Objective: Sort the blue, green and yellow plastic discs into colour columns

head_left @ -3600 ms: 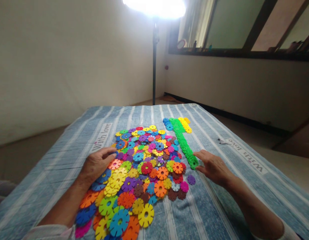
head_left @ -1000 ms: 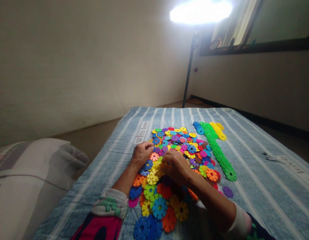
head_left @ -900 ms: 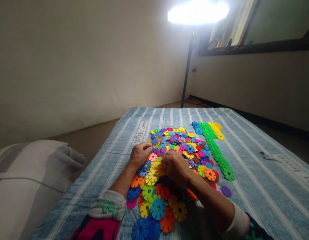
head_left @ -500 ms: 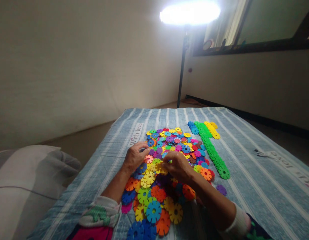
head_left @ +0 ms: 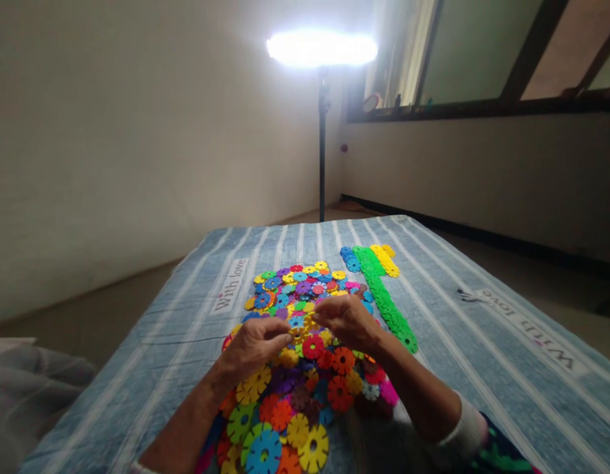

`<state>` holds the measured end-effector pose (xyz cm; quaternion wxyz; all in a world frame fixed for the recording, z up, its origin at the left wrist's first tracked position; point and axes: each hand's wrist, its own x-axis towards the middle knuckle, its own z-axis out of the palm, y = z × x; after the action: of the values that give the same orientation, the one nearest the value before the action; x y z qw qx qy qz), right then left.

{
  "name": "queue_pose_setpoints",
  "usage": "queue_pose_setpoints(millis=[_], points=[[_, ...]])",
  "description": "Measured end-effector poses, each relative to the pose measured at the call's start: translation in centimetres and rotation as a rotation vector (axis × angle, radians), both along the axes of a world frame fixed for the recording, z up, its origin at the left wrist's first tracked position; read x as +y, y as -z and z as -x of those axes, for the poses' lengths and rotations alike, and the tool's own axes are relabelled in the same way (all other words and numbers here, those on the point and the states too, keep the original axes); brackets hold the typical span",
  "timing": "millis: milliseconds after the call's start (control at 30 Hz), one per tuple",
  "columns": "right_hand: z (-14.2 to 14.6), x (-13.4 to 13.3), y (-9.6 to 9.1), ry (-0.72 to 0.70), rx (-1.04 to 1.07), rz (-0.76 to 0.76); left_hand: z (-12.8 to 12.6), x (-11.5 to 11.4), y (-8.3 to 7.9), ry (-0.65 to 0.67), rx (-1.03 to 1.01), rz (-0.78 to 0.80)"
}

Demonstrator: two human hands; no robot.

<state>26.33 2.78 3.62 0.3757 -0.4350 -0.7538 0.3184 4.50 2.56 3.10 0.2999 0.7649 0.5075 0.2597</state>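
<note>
Over a spread pile of colourful notched plastic discs [head_left: 264, 449], my two hands are close together. My left hand [head_left: 255, 343] is closed in a pinch, with a yellow notched disc [head_left: 298, 335] at its fingertips. From the other side my right hand [head_left: 348, 321] pinches a second yellow notched disc [head_left: 309, 322]. The two yellow pieces are side by side; whether their slots are linked I cannot tell. Beneath and around the hands lie loose red, orange, blue, purple and green discs, some hidden by my fingers.
Right of the pile lies a long strip of joined green discs [head_left: 387, 299], with a blue row [head_left: 351, 259] and a yellow row [head_left: 385, 260] at its far end. Everything rests on a striped blue cloth [head_left: 462, 368]. Behind stands a bright lamp [head_left: 322, 145] on a pole.
My left hand has come in toward the right hand and now pinches a yellow disc. The right hand has lifted its yellow disc off the pile. The view has turned slightly right.
</note>
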Motion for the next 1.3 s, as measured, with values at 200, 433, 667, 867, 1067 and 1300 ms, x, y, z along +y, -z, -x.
queue_pose_setpoints(millis=[200,433,667,867,1067,1300], points=[[-11.4,4.0,-0.1,0.361,-0.26,-0.08,-0.2,0.2,-0.1,-0.075,-0.031,-0.028],[-19.7,8.3,1.8,0.507,-0.626,-0.048,-0.4,0.4,0.5,-0.097,-0.019,-0.055],[-19.8,10.3,2.5,0.443,-0.756,-0.044,-0.1,0.7,1.0,-0.107,0.01,-0.064],[-20.0,11.5,3.5,0.468,-0.786,-0.032,0.1,0.8,1.4,-0.095,0.025,-0.067],[-19.9,11.3,3.9,0.52,-0.773,-0.01,0.0,0.8,1.3,-0.1,0.021,-0.073],[-19.6,9.8,3.2,0.58,-0.702,-0.036,0.0,0.7,1.1,-0.085,0.017,-0.084]])
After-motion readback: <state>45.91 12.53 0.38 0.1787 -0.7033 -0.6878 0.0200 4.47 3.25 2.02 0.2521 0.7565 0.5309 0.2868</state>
